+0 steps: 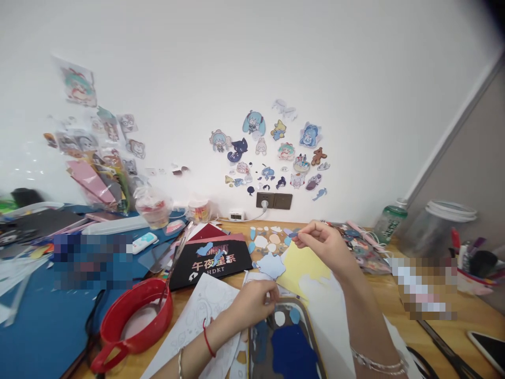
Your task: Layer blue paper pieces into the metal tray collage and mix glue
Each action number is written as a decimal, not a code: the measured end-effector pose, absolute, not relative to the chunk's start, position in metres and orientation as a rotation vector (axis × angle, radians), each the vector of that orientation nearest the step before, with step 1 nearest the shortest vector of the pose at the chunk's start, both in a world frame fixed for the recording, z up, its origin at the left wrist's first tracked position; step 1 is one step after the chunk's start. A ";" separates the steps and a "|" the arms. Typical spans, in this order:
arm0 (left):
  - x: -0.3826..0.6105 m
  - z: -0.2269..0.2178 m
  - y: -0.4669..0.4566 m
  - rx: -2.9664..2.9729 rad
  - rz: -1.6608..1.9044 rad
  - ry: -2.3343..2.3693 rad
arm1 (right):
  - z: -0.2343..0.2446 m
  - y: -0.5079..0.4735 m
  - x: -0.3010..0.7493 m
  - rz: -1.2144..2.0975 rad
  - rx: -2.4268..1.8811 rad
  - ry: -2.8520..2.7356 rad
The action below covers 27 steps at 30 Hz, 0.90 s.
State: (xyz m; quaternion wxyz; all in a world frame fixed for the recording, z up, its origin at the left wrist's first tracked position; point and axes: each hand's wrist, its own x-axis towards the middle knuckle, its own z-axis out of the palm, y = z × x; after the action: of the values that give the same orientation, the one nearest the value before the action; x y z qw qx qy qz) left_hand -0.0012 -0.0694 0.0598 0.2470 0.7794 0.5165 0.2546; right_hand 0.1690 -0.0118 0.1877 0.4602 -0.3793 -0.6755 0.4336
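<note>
My right hand (322,243) is raised over the back of the desk, thumb and fingers pinched on a small bluish paper piece (292,236). Below it lie several small blue, white and peach cut-outs (261,241) and a larger pale-blue cut-out (270,265). My left hand (256,301) is closed, its fingers curled down at the upper edge of a dark tray with a yellowish rim (310,321); whatever the fingertips hold is hidden. Inside the tray are a dark-blue sheet (295,351), a white oval (280,318) and a light-blue oval (294,316).
Left of my hands are a red handled container (136,316), a black printed packet (213,261) and a drawing sheet (209,302). Yellow paper (305,266) lies under my right arm. Scissors (445,350) and a phone (489,345) are at right. A wall socket (274,200) holds a plug.
</note>
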 end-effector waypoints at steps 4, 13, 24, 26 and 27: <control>-0.003 0.049 -0.065 2.109 0.746 1.425 | 0.185 -0.010 0.169 1.052 -0.924 -1.681; -0.008 0.051 -0.067 2.527 0.615 1.252 | 0.184 -0.007 0.168 1.013 -0.969 -1.712; -0.022 0.058 -0.063 2.699 0.478 1.116 | 0.182 -0.004 0.169 0.950 -1.010 -1.823; -0.022 0.063 -0.064 2.721 0.457 1.127 | 0.182 -0.004 0.169 0.941 -1.014 -1.835; -0.022 0.064 -0.064 2.728 0.445 1.131 | 0.182 -0.004 0.169 0.938 -1.016 -1.840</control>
State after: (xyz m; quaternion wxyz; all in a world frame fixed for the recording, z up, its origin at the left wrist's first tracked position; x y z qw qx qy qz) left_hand -0.0224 -0.0641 0.0644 0.0773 0.9108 0.3774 0.1487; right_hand 0.1689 -0.0037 0.1816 0.4075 -0.4031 -0.7300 0.3722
